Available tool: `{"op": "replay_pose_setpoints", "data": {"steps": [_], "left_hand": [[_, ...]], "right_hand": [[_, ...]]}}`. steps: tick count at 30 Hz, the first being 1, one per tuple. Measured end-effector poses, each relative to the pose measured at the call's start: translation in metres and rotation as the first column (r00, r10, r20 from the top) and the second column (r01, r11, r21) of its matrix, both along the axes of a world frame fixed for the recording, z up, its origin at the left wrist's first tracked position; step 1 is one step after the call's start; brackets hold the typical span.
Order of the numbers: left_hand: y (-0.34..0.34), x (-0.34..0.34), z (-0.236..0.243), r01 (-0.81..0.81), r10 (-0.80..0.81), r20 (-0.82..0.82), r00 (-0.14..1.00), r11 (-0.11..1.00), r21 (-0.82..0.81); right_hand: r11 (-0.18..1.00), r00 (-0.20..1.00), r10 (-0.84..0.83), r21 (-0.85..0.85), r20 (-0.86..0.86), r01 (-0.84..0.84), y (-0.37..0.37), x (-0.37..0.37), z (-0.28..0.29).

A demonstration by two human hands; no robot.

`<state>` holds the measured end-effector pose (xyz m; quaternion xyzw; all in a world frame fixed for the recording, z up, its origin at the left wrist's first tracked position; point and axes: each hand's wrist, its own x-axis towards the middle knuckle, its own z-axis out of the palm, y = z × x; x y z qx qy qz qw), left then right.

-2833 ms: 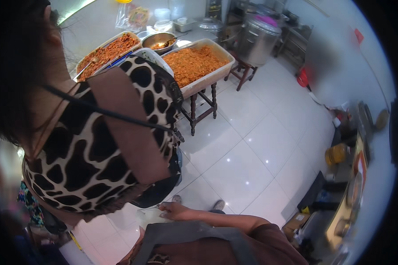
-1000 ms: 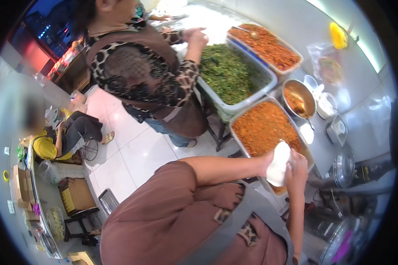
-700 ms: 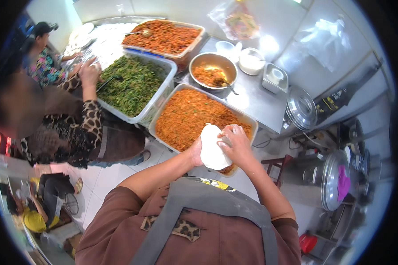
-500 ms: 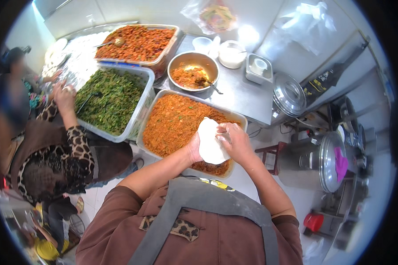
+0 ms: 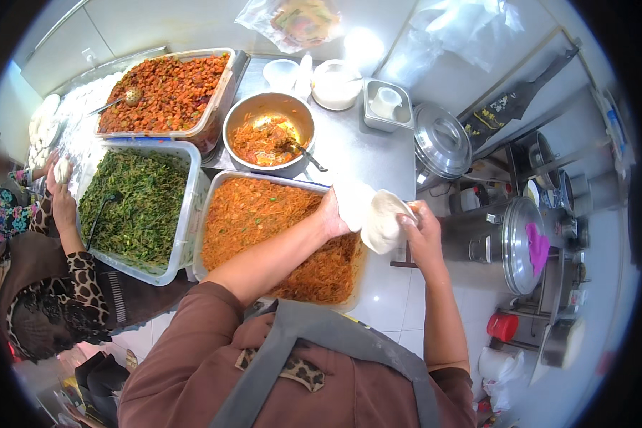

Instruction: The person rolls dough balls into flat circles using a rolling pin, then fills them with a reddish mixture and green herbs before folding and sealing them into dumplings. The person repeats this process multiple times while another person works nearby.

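Observation:
My left hand (image 5: pixel 332 214) supports a flat white dough wrapper (image 5: pixel 352 204), its fingers mostly hidden behind it. My right hand (image 5: pixel 424 232) pinches the edge of a second dough wrapper (image 5: pixel 382 227), which curls and partly overlaps the first. Whether the two still cling together I cannot tell. Both hands are above the right edge of a plastic tub (image 5: pixel 205 232) of orange shredded filling (image 5: pixel 264 228). Behind that tub stands a steel bowl (image 5: pixel 230 146) with some orange filling and a spoon (image 5: pixel 312 158) in it.
To the left are tubs of green filling (image 5: pixel 132 203) and diced red-orange filling (image 5: pixel 171 89). A co-worker's hands (image 5: pixel 61 189) hold a dough piece there. At the back sit white bowls (image 5: pixel 337 84) and a steel container (image 5: pixel 387 118). A large lidded pot (image 5: pixel 478 246) stands right.
One wrapper shape lay between my hands; now two show, the right one drawn away by my right hand. The view has shifted, moving the tubs leftward. The co-worker's hands have moved too.

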<state>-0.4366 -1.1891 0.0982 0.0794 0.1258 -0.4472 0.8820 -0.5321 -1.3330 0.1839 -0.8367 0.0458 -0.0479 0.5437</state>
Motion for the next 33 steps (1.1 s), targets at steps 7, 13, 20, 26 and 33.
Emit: {"op": "replay_pose_setpoints", "data": {"steps": [7,13,20,26,33], "left_hand": [[-0.015,0.062,-0.05,-0.253,0.314,-0.137,0.939,0.905,0.341],[-0.015,-0.01,-0.006,-0.039,0.039,-0.068,0.997,0.999,0.001],[0.028,-0.031,0.023,-0.236,0.255,0.091,0.963,0.955,-0.178],[0.11,-0.056,0.023,-0.39,0.363,0.16,0.918,0.9,0.193],[0.19,-0.051,0.01,-0.531,0.509,0.151,0.847,0.804,0.266]], "right_hand": [[0.978,0.999,0.004,0.209,-0.052,0.007,-0.04,0.021,-0.03],[0.749,0.987,0.058,0.66,-0.153,0.058,-0.017,0.037,-0.02],[0.978,0.96,0.207,0.052,-0.189,-0.201,0.016,0.048,-0.014],[0.948,0.959,0.281,-0.151,-0.023,-0.281,0.05,0.084,-0.023],[0.694,0.921,0.294,-0.605,-0.255,-0.389,0.131,0.144,-0.064]]}}
